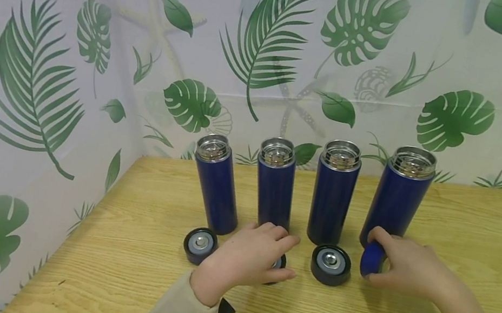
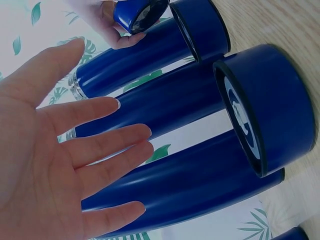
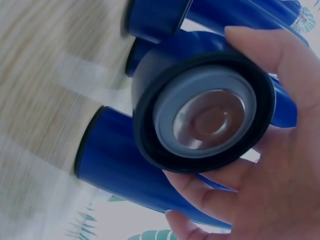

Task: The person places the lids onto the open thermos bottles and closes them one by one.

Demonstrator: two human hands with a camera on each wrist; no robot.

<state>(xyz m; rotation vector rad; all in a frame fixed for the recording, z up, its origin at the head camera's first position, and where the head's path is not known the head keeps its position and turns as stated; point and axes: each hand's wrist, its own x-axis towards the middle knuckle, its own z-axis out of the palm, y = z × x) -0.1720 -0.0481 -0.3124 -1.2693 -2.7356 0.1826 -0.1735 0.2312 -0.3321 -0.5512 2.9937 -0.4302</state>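
Observation:
My right hand (image 1: 415, 270) pinches a dark blue bottle lid (image 1: 371, 260) on its edge, in front of the rightmost blue bottle (image 1: 398, 199). In the right wrist view the lid's grey inner seal and metal centre (image 3: 210, 119) face the camera. My left hand (image 1: 249, 255) hovers with spread fingers and holds nothing. It partly hides a second lid (image 1: 281, 263) in front of another blue bottle (image 1: 277, 196). Between the hands lies a lid (image 1: 331, 265), underside up, before its neighbouring bottle (image 1: 332, 202). At the left, one more lid (image 1: 200, 245) lies near the leftmost bottle (image 1: 217, 190).
The bottles stand uncapped in a row along the back of a wooden table (image 1: 115, 266), steel mouths upward. A leaf-patterned sheet (image 1: 135, 78) hangs behind the table and along its left side.

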